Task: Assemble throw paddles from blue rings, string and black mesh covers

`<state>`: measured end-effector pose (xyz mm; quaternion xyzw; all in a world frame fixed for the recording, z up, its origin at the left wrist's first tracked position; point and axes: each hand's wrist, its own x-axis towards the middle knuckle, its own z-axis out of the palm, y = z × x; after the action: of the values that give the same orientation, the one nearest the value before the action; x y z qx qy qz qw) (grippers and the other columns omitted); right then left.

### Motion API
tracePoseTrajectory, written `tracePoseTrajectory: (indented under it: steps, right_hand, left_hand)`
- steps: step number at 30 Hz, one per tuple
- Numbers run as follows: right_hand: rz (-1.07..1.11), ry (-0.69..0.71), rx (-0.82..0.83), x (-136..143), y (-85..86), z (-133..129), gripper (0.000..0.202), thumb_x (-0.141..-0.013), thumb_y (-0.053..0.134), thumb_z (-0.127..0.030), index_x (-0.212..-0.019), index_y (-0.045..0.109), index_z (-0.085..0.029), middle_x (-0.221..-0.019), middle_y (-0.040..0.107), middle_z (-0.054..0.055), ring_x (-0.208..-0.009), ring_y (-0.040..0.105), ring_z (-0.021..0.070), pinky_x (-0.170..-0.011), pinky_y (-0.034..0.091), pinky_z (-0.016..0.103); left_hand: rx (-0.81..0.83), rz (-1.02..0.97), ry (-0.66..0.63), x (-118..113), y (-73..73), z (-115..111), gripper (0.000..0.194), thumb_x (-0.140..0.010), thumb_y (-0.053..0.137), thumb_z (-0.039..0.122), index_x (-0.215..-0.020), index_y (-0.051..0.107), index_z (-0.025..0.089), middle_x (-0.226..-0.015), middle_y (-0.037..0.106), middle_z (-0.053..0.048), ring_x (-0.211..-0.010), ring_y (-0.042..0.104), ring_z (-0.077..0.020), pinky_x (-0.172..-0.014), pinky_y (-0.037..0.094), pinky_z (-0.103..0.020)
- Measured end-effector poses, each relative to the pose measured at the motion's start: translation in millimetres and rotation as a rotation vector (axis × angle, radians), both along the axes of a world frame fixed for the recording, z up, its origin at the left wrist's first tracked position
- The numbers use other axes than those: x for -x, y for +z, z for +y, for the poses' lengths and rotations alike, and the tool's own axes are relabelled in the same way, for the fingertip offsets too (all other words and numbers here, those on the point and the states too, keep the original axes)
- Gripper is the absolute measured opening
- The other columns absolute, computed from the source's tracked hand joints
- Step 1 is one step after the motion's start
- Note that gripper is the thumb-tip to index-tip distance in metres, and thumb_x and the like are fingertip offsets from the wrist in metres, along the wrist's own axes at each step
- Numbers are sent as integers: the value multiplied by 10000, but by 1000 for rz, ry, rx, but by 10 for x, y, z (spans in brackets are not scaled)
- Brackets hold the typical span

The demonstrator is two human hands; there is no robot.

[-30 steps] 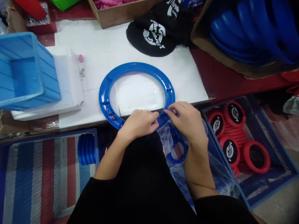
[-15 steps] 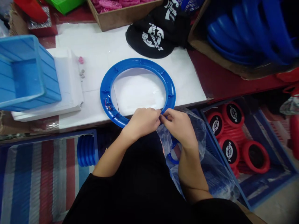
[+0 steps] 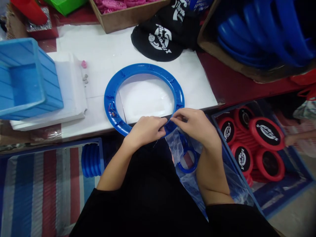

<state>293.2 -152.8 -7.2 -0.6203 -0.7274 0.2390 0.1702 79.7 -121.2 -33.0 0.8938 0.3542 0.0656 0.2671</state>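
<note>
A blue plastic ring (image 3: 145, 68) lies on the white sheet with its ribbed inner side up, its near edge reaching past the table edge. Thin red wires and a small part (image 3: 113, 111) sit in its left side. My left hand (image 3: 148, 129) is closed at the ring's near edge, fingers curled on it. Just to the right, my right hand (image 3: 195, 123) has thumb and forefinger pinched together at the ring's lower right; whatever is between them is too small to make out. A thin dark strand (image 3: 155, 143) shows below my left hand.
A light blue bin (image 3: 49, 79) stands left; black printed fabric (image 3: 158, 42) lies behind the ring. A carton of blue rings (image 3: 237, 70) is at right. Below right, a crate (image 3: 274, 205) holds red discs; another person's hand (image 3: 292, 140) holds one red disc (image 3: 266, 134).
My right hand has lifted slightly and shifted up, its fingers straighter. My left hand has moved a little left and down. Another person's hand with a red disc has appeared over the crate.
</note>
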Motion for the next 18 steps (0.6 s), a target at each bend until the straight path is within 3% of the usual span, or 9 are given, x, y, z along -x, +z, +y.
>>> tracePoseTrajectory:
  steps: [5, 13, 16, 18]
  right_hand:
    - [37, -118, 73, -29, -85, -34, 172, -932, 751, -370, -847, 709, -225, -730, 695, -3, -688, 607, 178, -667, 393, 318]
    - [161, -236, 95, 46, -185, -105, 209, -891, 748, -306, -728, 648, -222, -636, 637, -29, -609, 544, 145, -615, 370, 299]
    - [151, -255, 94, 88, -179, -126, 244, -886, 742, -320, -699, 618, -224, -610, 608, -29, -599, 522, 148, -596, 347, 301]
    - [126, -265, 95, 113, -173, -137, 231, -883, 733, -313, -703, 617, -226, -609, 609, -26, -606, 526, 154, -598, 342, 303]
  left_hand:
    - [23, -6, -47, 40, -17, 29, 118, -946, 568, 221, -861, 648, 204, -867, 762, -30, -762, 684, -201, -620, 312, -324]
    - [27, 50, -61, 90, 78, 70, 150, -963, 559, 250, -912, 691, 200, -898, 780, -49, -806, 711, -218, -631, 356, -321]
    - [34, 97, -20, 8, 162, 25, 229, -1018, 538, 338, -1007, 716, 193, -965, 796, -73, -861, 741, -256, -660, 413, -332]
    - [19, 151, 20, -103, 192, -23, 274, -1049, 486, 310, -1087, 716, 166, -1042, 800, -107, -909, 755, -280, -692, 452, -346]
